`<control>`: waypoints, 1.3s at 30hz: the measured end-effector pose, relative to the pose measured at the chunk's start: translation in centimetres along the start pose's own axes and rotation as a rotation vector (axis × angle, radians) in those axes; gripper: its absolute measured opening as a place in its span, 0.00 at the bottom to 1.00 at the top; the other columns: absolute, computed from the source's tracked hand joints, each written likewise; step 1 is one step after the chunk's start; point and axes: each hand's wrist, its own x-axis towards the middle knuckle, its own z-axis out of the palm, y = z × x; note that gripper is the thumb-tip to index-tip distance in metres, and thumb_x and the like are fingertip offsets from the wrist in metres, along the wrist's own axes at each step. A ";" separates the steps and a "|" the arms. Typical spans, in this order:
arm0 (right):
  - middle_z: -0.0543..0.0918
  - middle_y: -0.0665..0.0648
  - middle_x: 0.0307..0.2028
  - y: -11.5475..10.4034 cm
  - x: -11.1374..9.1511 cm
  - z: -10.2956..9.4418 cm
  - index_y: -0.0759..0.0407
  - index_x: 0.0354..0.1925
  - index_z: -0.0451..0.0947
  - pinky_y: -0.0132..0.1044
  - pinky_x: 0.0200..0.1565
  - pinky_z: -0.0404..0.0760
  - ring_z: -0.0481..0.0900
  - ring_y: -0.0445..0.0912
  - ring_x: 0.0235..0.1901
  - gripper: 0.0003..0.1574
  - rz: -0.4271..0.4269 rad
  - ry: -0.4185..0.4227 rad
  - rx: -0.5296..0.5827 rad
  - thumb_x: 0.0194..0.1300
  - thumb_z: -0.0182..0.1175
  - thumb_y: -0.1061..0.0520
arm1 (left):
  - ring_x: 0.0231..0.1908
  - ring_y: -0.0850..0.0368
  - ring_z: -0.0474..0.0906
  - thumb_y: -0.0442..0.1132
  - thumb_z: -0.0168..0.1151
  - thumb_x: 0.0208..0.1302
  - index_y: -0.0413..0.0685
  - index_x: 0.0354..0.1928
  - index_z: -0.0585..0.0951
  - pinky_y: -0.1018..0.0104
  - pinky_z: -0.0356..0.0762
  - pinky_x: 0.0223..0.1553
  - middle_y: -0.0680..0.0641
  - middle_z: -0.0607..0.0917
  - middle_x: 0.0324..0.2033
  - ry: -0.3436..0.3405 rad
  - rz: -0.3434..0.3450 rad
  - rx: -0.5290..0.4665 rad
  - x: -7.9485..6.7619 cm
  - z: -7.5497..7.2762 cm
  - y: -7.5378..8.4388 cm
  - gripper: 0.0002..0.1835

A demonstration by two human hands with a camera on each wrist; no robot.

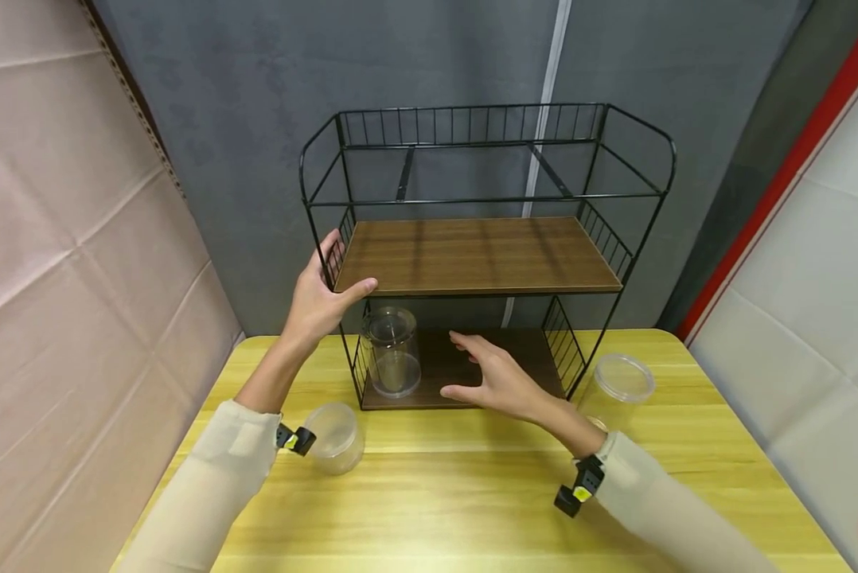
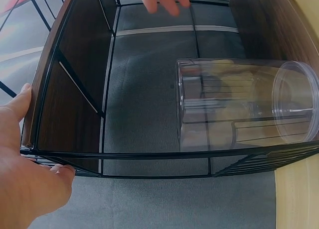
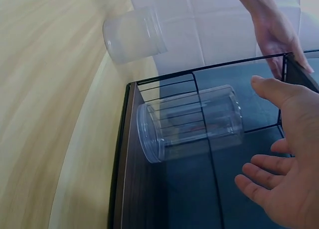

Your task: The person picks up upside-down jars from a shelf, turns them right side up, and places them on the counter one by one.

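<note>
Plainly, in the head view, your left hand (image 1: 317,301) grips the left side of the wire rack (image 1: 486,259), with the thumb over the front of its middle board and the fingers up at the side wires. Your right hand (image 1: 499,380) is free of any object, thumb and fingers parted, in front of the bottom board (image 1: 446,362). The clear jar (image 1: 393,356) stands on that board, at its left end. On the table (image 1: 429,509), a second jar (image 1: 337,442) sits just beside your left wrist, and a third jar (image 1: 624,378) stands right of the rack, partly behind your right forearm.

From the left wrist, you see your thumb against the middle board's edge and your fingers at the side bars, clasping the rack. The clear jar's ringed end is against the bottom board; your right fingertips (image 2: 163,1) show beyond, apart from it.

From the right wrist, your right fingers are loosely bent, with a gap to the clear jar. Beyond the rack's side, the second jar is on the table.
</note>
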 end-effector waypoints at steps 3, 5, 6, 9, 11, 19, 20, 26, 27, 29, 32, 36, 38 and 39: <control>0.72 0.66 0.74 0.1 1.0 0.8 0.65 0.79 0.63 0.54 0.64 0.82 0.77 0.60 0.68 0.59 0.021 -0.011 0.006 0.63 0.78 0.43 | 0.82 0.54 0.53 0.46 0.77 0.67 0.51 0.86 0.52 0.56 0.55 0.82 0.46 0.57 0.83 0.000 0.001 -0.009 0.1 0.0 -0.1 0.54; 0.71 0.66 0.75 0.1 1.7 1.3 0.65 0.80 0.62 0.54 0.66 0.81 0.76 0.61 0.68 0.59 0.041 -0.015 0.020 0.63 0.78 0.43 | 0.82 0.54 0.53 0.44 0.76 0.67 0.52 0.86 0.52 0.56 0.55 0.82 0.45 0.57 0.83 -0.001 -0.001 -0.009 0.1 0.0 -0.1 0.54; 0.71 0.66 0.75 0.2 2.0 1.5 0.64 0.80 0.61 0.54 0.66 0.81 0.76 0.62 0.69 0.60 0.053 -0.017 0.029 0.64 0.77 0.42 | 0.82 0.54 0.53 0.44 0.76 0.67 0.52 0.86 0.52 0.56 0.54 0.82 0.45 0.57 0.83 0.000 -0.003 -0.008 0.1 0.1 -0.2 0.54; 0.69 0.67 0.76 0.3 2.9 2.2 0.64 0.81 0.60 0.54 0.67 0.80 0.75 0.63 0.70 0.60 0.083 -0.019 0.058 0.64 0.77 0.42 | 0.82 0.53 0.52 0.42 0.76 0.67 0.54 0.86 0.51 0.55 0.54 0.82 0.46 0.56 0.83 -0.002 -0.008 -0.002 0.2 0.1 -0.2 0.54; 0.69 0.67 0.76 0.5 3.6 2.7 0.65 0.81 0.59 0.54 0.68 0.80 0.74 0.63 0.70 0.60 0.097 -0.020 0.068 0.65 0.76 0.42 | 0.82 0.53 0.52 0.42 0.76 0.67 0.54 0.86 0.50 0.54 0.54 0.82 0.46 0.56 0.83 -0.004 -0.010 0.004 0.2 0.1 -0.2 0.54; 0.67 0.68 0.77 0.6 6.4 4.3 0.66 0.82 0.57 0.53 0.68 0.79 0.75 0.64 0.70 0.62 0.138 -0.015 0.072 0.65 0.76 0.41 | 0.82 0.53 0.52 0.44 0.76 0.68 0.53 0.86 0.51 0.53 0.54 0.82 0.46 0.56 0.83 -0.004 0.000 0.014 -0.1 -0.1 0.1 0.54; 0.66 0.68 0.77 0.7 6.7 4.5 0.67 0.82 0.56 0.53 0.68 0.79 0.74 0.65 0.70 0.63 0.143 -0.013 0.076 0.65 0.76 0.41 | 0.82 0.53 0.52 0.44 0.76 0.68 0.53 0.86 0.51 0.53 0.54 0.82 0.46 0.56 0.83 -0.007 0.000 0.012 -0.1 -0.1 0.1 0.54; 0.62 0.67 0.80 0.5 8.2 5.2 0.64 0.84 0.51 0.56 0.69 0.77 0.71 0.65 0.72 0.66 0.189 -0.022 0.103 0.65 0.75 0.40 | 0.82 0.54 0.53 0.47 0.76 0.67 0.54 0.86 0.52 0.54 0.55 0.82 0.47 0.57 0.83 -0.009 0.006 -0.001 0.0 -0.1 -0.1 0.54; 0.62 0.67 0.80 0.4 8.5 5.3 0.64 0.84 0.50 0.56 0.70 0.77 0.71 0.65 0.73 0.67 0.192 -0.024 0.099 0.65 0.75 0.39 | 0.82 0.54 0.53 0.48 0.76 0.67 0.54 0.86 0.52 0.54 0.55 0.82 0.47 0.57 0.83 -0.006 0.007 -0.001 0.0 -0.1 -0.1 0.54; 0.63 0.67 0.79 0.3 9.0 5.4 0.63 0.84 0.50 0.56 0.70 0.77 0.71 0.64 0.73 0.67 0.197 -0.020 0.084 0.65 0.75 0.38 | 0.82 0.55 0.53 0.49 0.76 0.67 0.54 0.86 0.53 0.54 0.55 0.82 0.47 0.57 0.83 -0.003 0.011 0.003 0.0 -0.1 -0.2 0.54; 0.65 0.67 0.78 0.2 9.6 5.7 0.63 0.84 0.51 0.56 0.70 0.76 0.70 0.62 0.73 0.68 0.202 -0.010 0.057 0.64 0.75 0.37 | 0.82 0.55 0.53 0.49 0.77 0.66 0.55 0.86 0.53 0.53 0.55 0.82 0.47 0.57 0.83 0.003 0.012 0.008 0.0 -0.2 -0.2 0.54; 0.65 0.67 0.78 0.2 10.1 6.3 0.63 0.84 0.51 0.56 0.71 0.75 0.69 0.62 0.74 0.68 0.205 -0.002 0.063 0.63 0.75 0.36 | 0.82 0.55 0.53 0.47 0.76 0.67 0.55 0.86 0.53 0.53 0.55 0.82 0.47 0.57 0.83 -0.001 0.012 0.003 -0.1 -0.1 -0.1 0.54; 0.65 0.66 0.78 0.2 10.3 6.7 0.63 0.84 0.50 0.56 0.71 0.75 0.69 0.61 0.74 0.69 0.200 0.005 0.081 0.63 0.76 0.37 | 0.82 0.55 0.53 0.46 0.76 0.67 0.55 0.86 0.52 0.54 0.55 0.82 0.47 0.57 0.83 -0.004 0.011 -0.003 0.0 0.0 -0.1 0.54; 0.65 0.66 0.78 0.2 10.4 6.9 0.62 0.84 0.49 0.56 0.71 0.76 0.69 0.61 0.74 0.69 0.198 0.009 0.087 0.63 0.76 0.37 | 0.82 0.55 0.53 0.45 0.76 0.67 0.54 0.86 0.52 0.55 0.54 0.82 0.47 0.57 0.83 -0.006 0.010 -0.005 0.0 0.0 -0.1 0.54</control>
